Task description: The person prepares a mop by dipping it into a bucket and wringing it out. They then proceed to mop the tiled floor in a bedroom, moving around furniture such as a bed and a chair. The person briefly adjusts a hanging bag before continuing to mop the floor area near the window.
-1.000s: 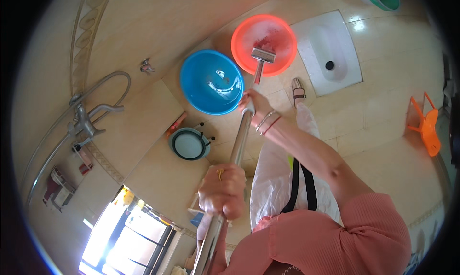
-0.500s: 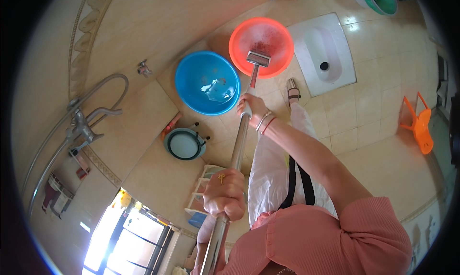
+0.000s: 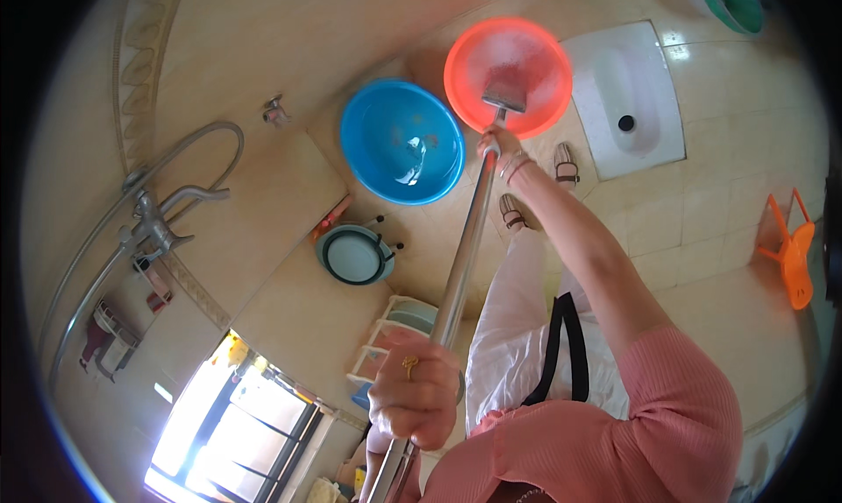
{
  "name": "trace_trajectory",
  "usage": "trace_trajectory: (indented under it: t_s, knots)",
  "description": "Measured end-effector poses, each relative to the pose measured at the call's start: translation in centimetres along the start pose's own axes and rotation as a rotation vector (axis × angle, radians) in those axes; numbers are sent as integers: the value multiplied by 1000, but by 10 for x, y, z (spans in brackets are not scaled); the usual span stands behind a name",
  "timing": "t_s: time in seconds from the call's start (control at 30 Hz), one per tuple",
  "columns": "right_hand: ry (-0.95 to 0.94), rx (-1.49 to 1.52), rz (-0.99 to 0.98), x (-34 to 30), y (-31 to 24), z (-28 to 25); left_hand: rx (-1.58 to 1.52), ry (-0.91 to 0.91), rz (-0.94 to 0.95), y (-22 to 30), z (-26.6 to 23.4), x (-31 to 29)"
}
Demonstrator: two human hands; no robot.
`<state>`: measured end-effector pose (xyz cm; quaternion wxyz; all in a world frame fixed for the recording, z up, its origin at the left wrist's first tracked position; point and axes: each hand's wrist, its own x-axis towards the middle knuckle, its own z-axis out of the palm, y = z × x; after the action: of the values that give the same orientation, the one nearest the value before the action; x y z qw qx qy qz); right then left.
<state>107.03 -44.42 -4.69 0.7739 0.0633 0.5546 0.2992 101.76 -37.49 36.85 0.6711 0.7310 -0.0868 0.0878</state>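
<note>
A sponge mop with a long metal handle (image 3: 465, 262) runs slantwise across the view. Its head (image 3: 505, 96) is down inside an orange-red basin (image 3: 456, 91) that holds foamy water. My right hand (image 3: 500, 145), bracelets at the wrist, is closed round the shaft just above the mop head, by the basin's near rim. Farther up, close to my body, my left hand (image 3: 414, 396) with a gold ring grips the handle in a fist. Left of the orange-red basin stands a blue basin (image 3: 364, 156) with clear water and some specks in it.
A white squat toilet (image 3: 656, 99) lies in the floor at right. An orange stool (image 3: 795, 257) stands farther right. At left are a grey-blue basin (image 3: 355, 256), a white rack (image 3: 373, 354) and a wall shower tap (image 3: 158, 231). A green basin (image 3: 732, 7) sits at far right.
My right hand has moved forward along the shaft, nearer the mop head. My left hand has shifted slightly toward my body. A second shod foot now shows.
</note>
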Motion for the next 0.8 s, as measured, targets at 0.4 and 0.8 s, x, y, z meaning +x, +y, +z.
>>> trace_trajectory:
  t_s: [0.4, 0.8]
  knots:
    - [-74, 83, 34, -241, 142, 74, -69, -5, 42, 0, 7, -6]
    - [22, -154, -12, -117, 70, 30, -32, -109, -11, 4, 3, -1]
